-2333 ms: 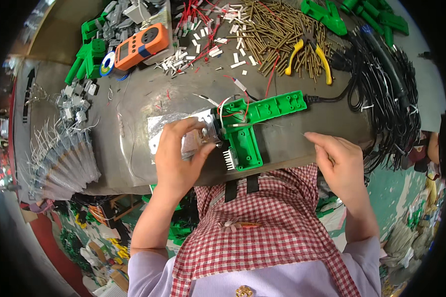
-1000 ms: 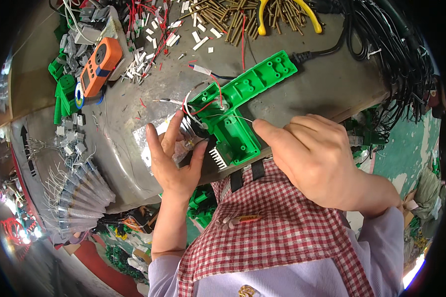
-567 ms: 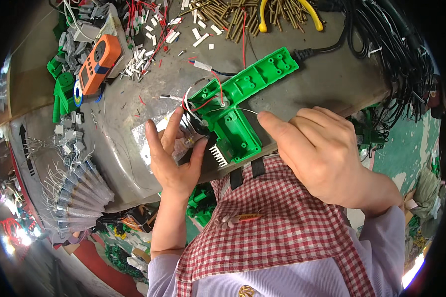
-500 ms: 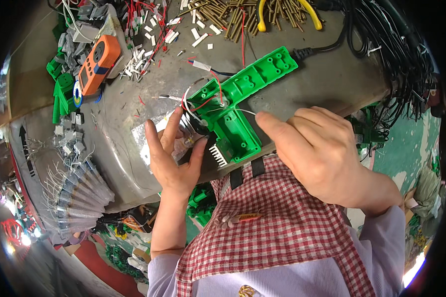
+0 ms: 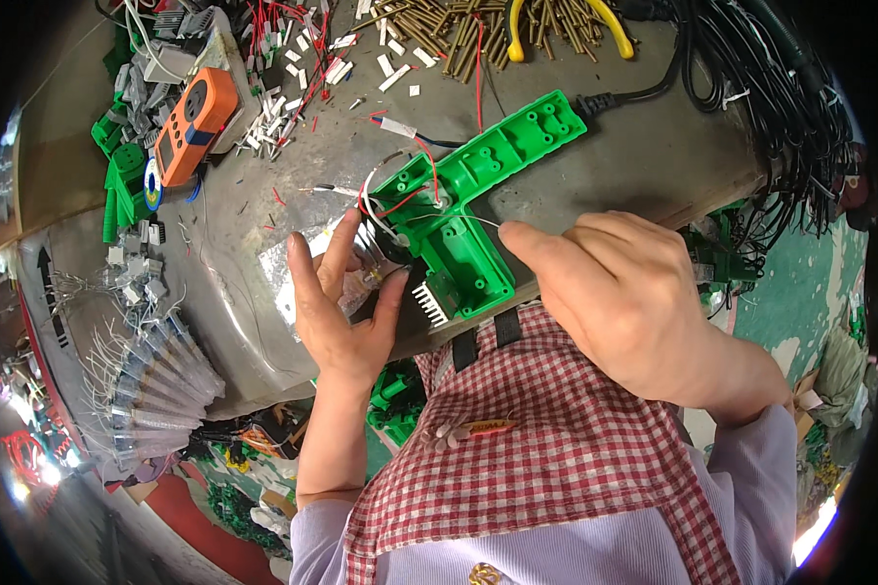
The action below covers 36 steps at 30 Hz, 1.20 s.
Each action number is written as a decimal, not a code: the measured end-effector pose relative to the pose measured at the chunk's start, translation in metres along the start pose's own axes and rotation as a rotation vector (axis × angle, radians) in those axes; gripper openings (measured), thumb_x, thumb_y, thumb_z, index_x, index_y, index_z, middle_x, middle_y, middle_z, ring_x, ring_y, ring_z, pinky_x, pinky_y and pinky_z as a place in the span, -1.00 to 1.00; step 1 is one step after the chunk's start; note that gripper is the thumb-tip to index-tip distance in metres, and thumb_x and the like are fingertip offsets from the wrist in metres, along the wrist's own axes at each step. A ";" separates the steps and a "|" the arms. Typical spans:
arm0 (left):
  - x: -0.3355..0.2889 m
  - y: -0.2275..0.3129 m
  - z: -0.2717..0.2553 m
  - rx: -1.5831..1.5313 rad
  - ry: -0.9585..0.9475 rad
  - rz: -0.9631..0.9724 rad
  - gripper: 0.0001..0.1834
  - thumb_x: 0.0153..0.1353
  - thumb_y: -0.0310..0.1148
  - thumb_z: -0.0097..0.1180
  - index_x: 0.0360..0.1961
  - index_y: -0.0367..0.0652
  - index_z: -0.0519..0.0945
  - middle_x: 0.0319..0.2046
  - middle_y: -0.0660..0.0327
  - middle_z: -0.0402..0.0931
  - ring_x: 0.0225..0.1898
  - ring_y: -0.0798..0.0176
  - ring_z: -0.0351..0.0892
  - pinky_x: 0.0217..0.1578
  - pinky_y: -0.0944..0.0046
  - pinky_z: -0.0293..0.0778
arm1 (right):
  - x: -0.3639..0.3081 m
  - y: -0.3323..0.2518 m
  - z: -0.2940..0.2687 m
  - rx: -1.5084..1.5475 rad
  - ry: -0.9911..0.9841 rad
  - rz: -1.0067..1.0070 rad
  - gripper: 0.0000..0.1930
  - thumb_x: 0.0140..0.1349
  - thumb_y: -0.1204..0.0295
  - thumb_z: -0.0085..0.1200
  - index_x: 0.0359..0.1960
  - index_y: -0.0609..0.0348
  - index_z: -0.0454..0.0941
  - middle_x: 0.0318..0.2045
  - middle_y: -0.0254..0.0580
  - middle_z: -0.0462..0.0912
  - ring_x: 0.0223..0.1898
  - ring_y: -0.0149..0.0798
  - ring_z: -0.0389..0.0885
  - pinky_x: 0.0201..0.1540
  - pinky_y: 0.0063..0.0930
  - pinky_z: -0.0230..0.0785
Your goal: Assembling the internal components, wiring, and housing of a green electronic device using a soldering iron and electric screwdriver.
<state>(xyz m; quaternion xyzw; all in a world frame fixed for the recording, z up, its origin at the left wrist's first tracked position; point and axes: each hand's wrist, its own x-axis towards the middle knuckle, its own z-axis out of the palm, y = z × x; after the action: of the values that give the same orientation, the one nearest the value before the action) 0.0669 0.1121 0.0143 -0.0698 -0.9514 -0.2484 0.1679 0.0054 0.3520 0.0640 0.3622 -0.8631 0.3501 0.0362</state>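
A green plastic T-shaped housing half (image 5: 517,141) lies on the bench in front of me, hollow side up, with red and white wires in it. My right hand (image 5: 624,292) is closed in a pinch on a thin pale wire (image 5: 478,220) that runs into the housing's middle. Beside the housing, the thumb and fingers of my left hand (image 5: 337,317) bracket a dark round part with a silvery end (image 5: 388,244); its kind is partly hidden. A comb-like white metal piece (image 5: 429,304) sticks out at the housing's near corner.
An orange handheld meter (image 5: 197,127) and a solder spool (image 5: 153,185) stand to the left. Brass-coloured rods (image 5: 458,34) and yellow-handled pliers (image 5: 610,24) lie at the back. Black cables (image 5: 751,88) are heaped at right; clear-wrapped parts (image 5: 166,390) fan out at left.
My right hand has shifted very slightly left with the wire between its fingers. The left hand and the green housing look still.
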 end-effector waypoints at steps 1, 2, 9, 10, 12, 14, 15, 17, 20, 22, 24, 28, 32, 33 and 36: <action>0.000 0.000 0.000 -0.001 -0.001 0.001 0.13 -0.11 -0.51 0.37 0.36 -0.28 -0.19 0.06 0.07 0.50 -0.29 0.13 0.52 -0.17 0.24 0.43 | 0.000 0.000 0.000 0.035 -0.003 0.024 -0.66 -0.13 0.68 0.17 -0.21 0.33 0.56 -0.61 -0.15 0.49 -0.57 -0.15 0.52 -0.46 -0.33 0.41; 0.000 0.001 0.000 -0.004 -0.001 -0.007 0.13 -0.10 -0.51 0.37 0.36 -0.28 -0.18 0.07 0.07 0.50 -0.29 0.14 0.51 -0.17 0.24 0.43 | 0.000 0.001 0.000 0.070 -0.006 0.049 -0.67 -0.10 0.68 0.16 -0.20 0.29 0.57 -0.60 -0.15 0.50 -0.57 -0.16 0.52 -0.47 -0.34 0.40; -0.002 -0.002 0.000 -0.018 0.019 0.003 0.13 -0.11 -0.50 0.37 0.37 -0.27 -0.18 0.06 0.07 0.50 -0.32 0.15 0.51 -0.19 0.24 0.44 | 0.006 0.029 0.003 0.391 -0.194 0.364 -0.77 0.18 0.53 -0.01 -0.13 0.25 0.56 -0.65 -0.06 0.47 -0.68 -0.32 0.41 -0.54 -0.43 0.28; -0.002 -0.002 0.001 -0.020 0.019 0.002 0.13 -0.11 -0.50 0.37 0.37 -0.27 -0.18 0.06 0.07 0.50 -0.32 0.15 0.51 -0.19 0.24 0.44 | 0.006 0.027 0.003 0.399 -0.197 0.357 -0.78 0.14 0.51 0.01 -0.17 0.25 0.57 -0.62 -0.01 0.52 -0.61 -0.14 0.49 -0.50 -0.32 0.34; -0.001 -0.001 0.000 0.011 0.008 -0.008 0.12 -0.11 -0.49 0.37 0.36 -0.27 -0.17 0.05 0.06 0.51 -0.34 0.15 0.51 -0.21 0.24 0.44 | 0.008 0.024 0.004 0.407 -0.202 0.350 -0.79 0.10 0.50 0.03 -0.21 0.24 0.57 -0.59 0.05 0.56 -0.54 0.03 0.57 -0.46 -0.21 0.40; -0.002 -0.003 0.000 -0.003 0.013 -0.008 0.12 -0.11 -0.49 0.38 0.36 -0.27 -0.16 0.04 0.06 0.51 -0.33 0.14 0.51 -0.21 0.24 0.44 | 0.013 0.021 -0.001 0.377 -0.261 0.406 -0.78 0.08 0.50 0.05 -0.21 0.22 0.57 -0.56 0.02 0.57 -0.53 0.00 0.58 -0.44 -0.24 0.41; -0.003 -0.003 0.000 -0.017 0.016 -0.005 0.12 -0.11 -0.49 0.38 0.36 -0.27 -0.16 0.04 0.06 0.52 -0.33 0.14 0.52 -0.22 0.24 0.45 | 0.011 0.022 0.001 0.378 -0.264 0.404 -0.78 0.08 0.50 0.05 -0.21 0.22 0.57 -0.56 0.02 0.57 -0.53 0.00 0.58 -0.44 -0.24 0.41; -0.001 -0.003 0.001 -0.006 0.014 0.005 0.12 -0.12 -0.49 0.38 0.36 -0.27 -0.16 0.05 0.07 0.51 -0.33 0.14 0.52 -0.22 0.24 0.45 | 0.004 0.024 0.005 0.225 -0.122 0.160 -0.72 0.08 0.58 0.08 -0.12 0.20 0.57 -0.64 -0.10 0.52 -0.64 -0.16 0.48 -0.55 -0.41 0.32; 0.000 -0.001 0.000 0.004 0.008 0.006 0.12 -0.12 -0.49 0.38 0.36 -0.27 -0.16 0.05 0.07 0.51 -0.33 0.14 0.52 -0.23 0.24 0.45 | 0.004 0.013 0.003 0.078 -0.076 0.131 -0.72 0.04 0.60 0.12 -0.15 0.19 0.59 -0.64 -0.12 0.53 -0.62 -0.14 0.51 -0.55 -0.38 0.35; 0.000 -0.001 0.001 0.002 0.003 -0.001 0.12 -0.12 -0.49 0.38 0.36 -0.27 -0.16 0.05 0.07 0.51 -0.32 0.15 0.52 -0.22 0.24 0.45 | 0.005 0.010 0.003 0.096 -0.074 0.125 -0.73 0.04 0.59 0.13 -0.17 0.19 0.59 -0.64 -0.11 0.54 -0.62 -0.14 0.52 -0.54 -0.37 0.36; 0.000 -0.002 0.002 -0.019 0.001 -0.014 0.13 -0.11 -0.50 0.37 0.36 -0.28 -0.17 0.05 0.07 0.51 -0.32 0.15 0.52 -0.23 0.24 0.45 | 0.006 0.010 0.005 0.110 -0.071 0.120 -0.74 0.03 0.59 0.14 -0.18 0.20 0.60 -0.63 -0.11 0.54 -0.61 -0.14 0.53 -0.53 -0.36 0.37; -0.001 -0.002 0.002 -0.011 0.016 0.008 0.12 -0.12 -0.50 0.37 0.36 -0.31 -0.15 0.05 0.09 0.51 -0.31 0.18 0.52 -0.26 0.29 0.45 | 0.014 0.024 0.021 0.332 -0.107 0.160 -0.78 0.06 0.57 0.11 -0.21 0.22 0.60 -0.59 -0.03 0.58 -0.58 -0.09 0.57 -0.50 -0.33 0.40; -0.001 -0.006 0.000 -0.058 0.018 -0.041 0.09 -0.14 -0.51 0.39 0.34 -0.35 -0.09 0.03 0.13 0.53 -0.33 0.25 0.50 -0.33 0.38 0.44 | 0.027 0.024 0.030 0.360 -0.319 0.154 -0.86 0.09 0.49 0.05 -0.34 0.26 0.59 -0.57 0.05 0.58 -0.52 0.03 0.59 -0.43 -0.20 0.44; -0.001 -0.008 -0.001 -0.067 0.020 -0.014 0.08 -0.14 -0.51 0.39 0.34 -0.36 -0.07 0.03 0.14 0.54 -0.34 0.28 0.49 -0.35 0.40 0.44 | 0.029 0.021 0.030 0.322 -0.401 0.142 -0.88 0.06 0.48 0.03 -0.43 0.26 0.57 -0.60 0.07 0.57 -0.50 0.07 0.59 -0.41 -0.11 0.45; 0.001 -0.007 0.000 -0.063 0.027 -0.019 0.07 -0.15 -0.51 0.40 0.33 -0.34 -0.04 0.02 0.15 0.55 -0.36 0.27 0.48 -0.35 0.39 0.45 | 0.029 0.014 0.037 0.159 -0.383 0.074 -0.86 0.04 0.49 0.03 -0.39 0.29 0.56 -0.63 0.02 0.57 -0.52 0.00 0.62 -0.44 -0.16 0.47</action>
<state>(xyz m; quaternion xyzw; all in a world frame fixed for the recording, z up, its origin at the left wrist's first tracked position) 0.0648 0.1063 0.0110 -0.0628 -0.9413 -0.2809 0.1763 -0.0177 0.3185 0.0377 0.3921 -0.8364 0.3430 -0.1703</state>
